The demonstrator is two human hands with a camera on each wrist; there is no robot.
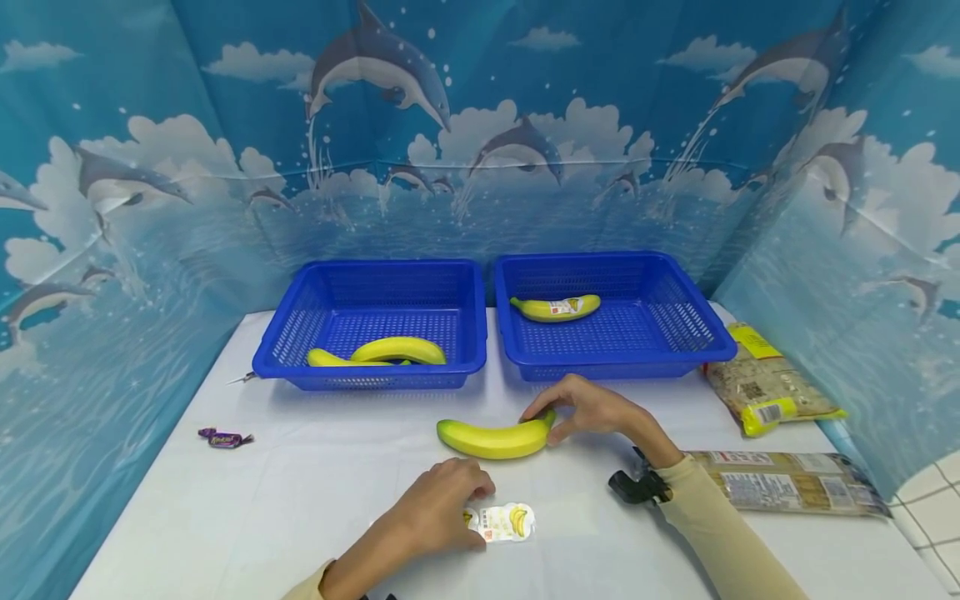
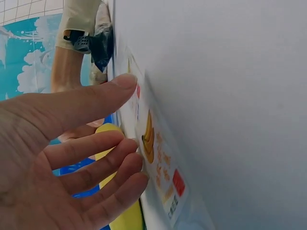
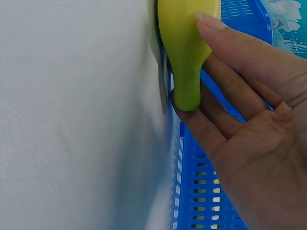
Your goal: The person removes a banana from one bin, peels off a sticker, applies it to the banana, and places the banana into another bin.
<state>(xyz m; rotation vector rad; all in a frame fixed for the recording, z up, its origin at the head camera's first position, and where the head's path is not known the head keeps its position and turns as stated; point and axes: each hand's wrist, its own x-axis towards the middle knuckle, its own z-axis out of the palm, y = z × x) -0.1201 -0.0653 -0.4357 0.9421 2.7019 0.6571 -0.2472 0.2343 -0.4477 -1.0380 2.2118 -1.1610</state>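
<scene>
My right hand (image 1: 594, 406) holds the stem end of a yellow banana (image 1: 495, 440) lying on the white table, its thumb on one side and fingers on the other. The right wrist view shows the greenish tip of that banana (image 3: 187, 81) between them. My left hand (image 1: 442, 508) is at a strip of banana labels (image 1: 508, 522) flat on the table, covering part of it. In the left wrist view the thumb and loosely bent fingers of that hand (image 2: 81, 143) stand apart beside the label strip (image 2: 160, 167); whether they touch it I cannot tell.
Behind the hands, a left blue basket (image 1: 480, 329) holds bananas, and a right blue basket (image 1: 615, 360) holds a labelled banana (image 1: 557, 308). To the right lie a yellow-marked bag (image 1: 765, 379) and a long clear package (image 1: 795, 483). A purple-wrapped candy (image 1: 225, 438) lies left.
</scene>
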